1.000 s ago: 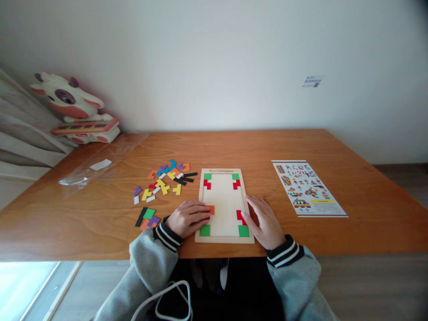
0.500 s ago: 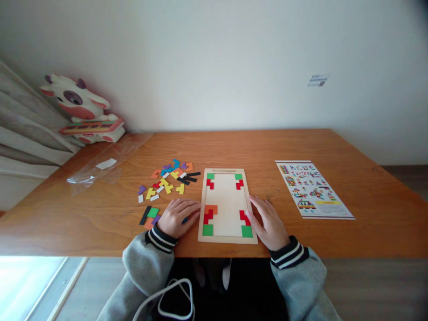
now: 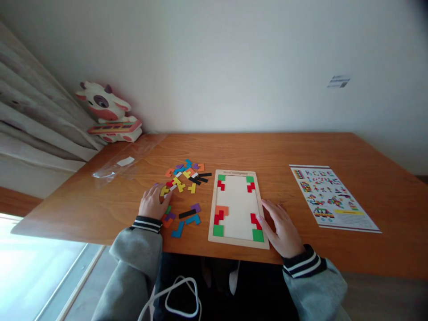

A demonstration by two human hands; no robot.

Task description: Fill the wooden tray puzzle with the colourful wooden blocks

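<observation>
A pale wooden puzzle board [image 3: 242, 205] lies in front of me. Green and red pieces sit in its corner areas, and an orange piece [image 3: 223, 210] is at its lower left. My right hand [image 3: 282, 227] rests along the board's right edge, fingers apart, with nothing held. Over at the loose pile, my left hand [image 3: 154, 203] lies palm down, fingers stretched out, beside a yellow piece [image 3: 164, 191] and white ones. Whatever is beneath its palm is hidden. Close to that hand are a black strip [image 3: 187, 213], a purple piece [image 3: 195, 207] and a blue piece [image 3: 178, 229].
More coloured pieces [image 3: 189, 171] are scattered left of the board. A printed pattern sheet [image 3: 334, 196] lies to the right. Clear plastic wrapping [image 3: 110, 171] and a cow-shaped toy keyboard [image 3: 113, 116] are at the back left. A white cable [image 3: 182, 314] hangs over my lap.
My left hand has moved left and away from the board to the loose pieces, uncovering blue pieces and a black strip. The view has shifted; my right hand stays at the board's edge.
</observation>
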